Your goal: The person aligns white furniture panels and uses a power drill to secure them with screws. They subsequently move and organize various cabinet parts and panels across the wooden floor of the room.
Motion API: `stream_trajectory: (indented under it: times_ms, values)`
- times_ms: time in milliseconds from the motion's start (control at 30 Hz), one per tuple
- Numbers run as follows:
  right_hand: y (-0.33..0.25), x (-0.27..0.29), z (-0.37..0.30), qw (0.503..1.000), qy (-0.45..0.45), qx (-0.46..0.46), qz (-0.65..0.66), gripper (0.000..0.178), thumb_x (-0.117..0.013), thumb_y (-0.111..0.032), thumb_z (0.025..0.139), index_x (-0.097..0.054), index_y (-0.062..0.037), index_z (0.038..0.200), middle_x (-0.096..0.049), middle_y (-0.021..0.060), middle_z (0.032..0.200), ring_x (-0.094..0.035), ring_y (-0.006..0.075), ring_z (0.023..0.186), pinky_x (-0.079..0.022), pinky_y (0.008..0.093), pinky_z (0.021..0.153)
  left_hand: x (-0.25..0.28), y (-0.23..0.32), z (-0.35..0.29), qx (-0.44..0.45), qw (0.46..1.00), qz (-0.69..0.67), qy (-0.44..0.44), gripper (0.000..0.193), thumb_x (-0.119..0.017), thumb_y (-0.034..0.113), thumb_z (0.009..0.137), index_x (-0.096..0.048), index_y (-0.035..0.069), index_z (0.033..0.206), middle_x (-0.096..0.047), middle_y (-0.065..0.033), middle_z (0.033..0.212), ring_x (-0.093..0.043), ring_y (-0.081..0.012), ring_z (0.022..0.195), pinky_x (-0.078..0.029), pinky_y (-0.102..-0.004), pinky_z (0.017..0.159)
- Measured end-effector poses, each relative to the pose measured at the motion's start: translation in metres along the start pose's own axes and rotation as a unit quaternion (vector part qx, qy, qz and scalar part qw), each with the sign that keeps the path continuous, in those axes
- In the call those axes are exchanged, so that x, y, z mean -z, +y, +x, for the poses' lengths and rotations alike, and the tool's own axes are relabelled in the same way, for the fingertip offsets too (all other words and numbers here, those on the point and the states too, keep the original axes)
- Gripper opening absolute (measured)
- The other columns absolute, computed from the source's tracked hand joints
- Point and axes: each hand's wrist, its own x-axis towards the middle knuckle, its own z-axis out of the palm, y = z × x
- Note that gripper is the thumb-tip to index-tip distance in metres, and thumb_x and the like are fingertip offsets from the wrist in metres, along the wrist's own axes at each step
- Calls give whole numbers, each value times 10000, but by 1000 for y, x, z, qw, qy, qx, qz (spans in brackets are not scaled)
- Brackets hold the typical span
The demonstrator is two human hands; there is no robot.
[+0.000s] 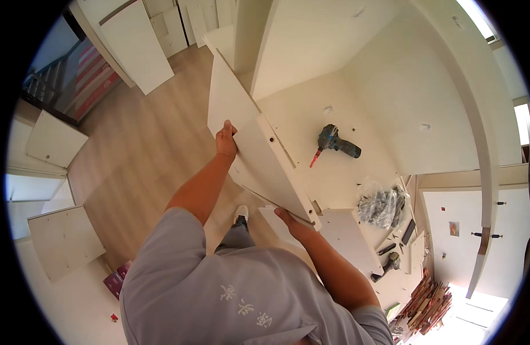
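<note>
A long white panel runs slantwise in front of the person, from the upper middle of the view down to the right, along the near side of a pale cabinet surface; a small round hole shows near its far edge. Both hands are on it — the left hand grips the panel partway along its near side, thumb pointing up, and the right hand is closed about its lower right end, with most of the fingers out of sight. Just beyond the panel, on the pale surface, lies a dark power driver with a red bit aimed toward the panel. Nearer the right end is a clear plastic bag of grey pieces, and next to the right forearm another white board. Farther right lie a second driver and a few black tools, with a heap of reddish-brown strips past them. On the other side, wood-look flooring stretches away from the person's shoe — loose white boards stand along its left side, and a purple box sits near the person's left shoulder in the view.
</note>
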Motion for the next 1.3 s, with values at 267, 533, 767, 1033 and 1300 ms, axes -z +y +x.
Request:
stream_trajectory:
  times_ms: [267, 533, 767, 1033, 1300]
  values:
    - [-18, -4, 5, 998, -59, -21, 16, 411, -792, -252, 897, -670, -32, 1222, -747, 126, 1039, -702, 222, 937, -542, 353, 842, 21, -46, 30, 69, 993, -64, 66, 598, -527, 524, 1021, -558, 39, 671, -521, -16, 671, -450, -150, 682, -413, -328, 691]
    - [-36, 5, -1, 998, -49, -35, 5, 528, -790, -226, 892, -614, -75, 1365, -728, 152, 1150, -691, 242, 1034, -527, 357, 920, 36, -89, 43, 97, 987, -84, 92, 614, -524, 536, 1006, -555, 40, 646, -530, -37, 659, -458, -174, 662, -416, -347, 672]
    - [-18, -7, 12, 999, -33, -27, -8, 547, -782, -229, 889, -601, -122, 1394, -711, 169, 1193, -686, 301, 1105, -522, 373, 953, 39, -93, 51, 114, 986, -47, 112, 630, -508, 540, 1012, -555, 32, 642, -531, -44, 643, -482, -181, 659, -422, -361, 665]
    - [-30, -19, 57, 999, -13, -21, -33, 553, -791, -271, 875, -617, -74, 1361, -733, 184, 1122, -711, 289, 1039, -537, 366, 905, 29, -57, 63, 63, 975, 154, 148, 578, -447, 506, 1046, -638, 9, 823, -630, -83, 777, -572, -215, 758, -461, -401, 733]
    - [-41, -12, 163, 997, 18, -5, -74, 676, -800, -352, 829, -594, 69, 1316, -729, 186, 905, -706, 239, 806, -554, 355, 767, 171, -126, -22, 1, 869, 473, -145, 455, -443, 402, 1047, -618, 10, 1199, -627, -233, 1230, -579, -419, 1172, -458, -494, 1022]
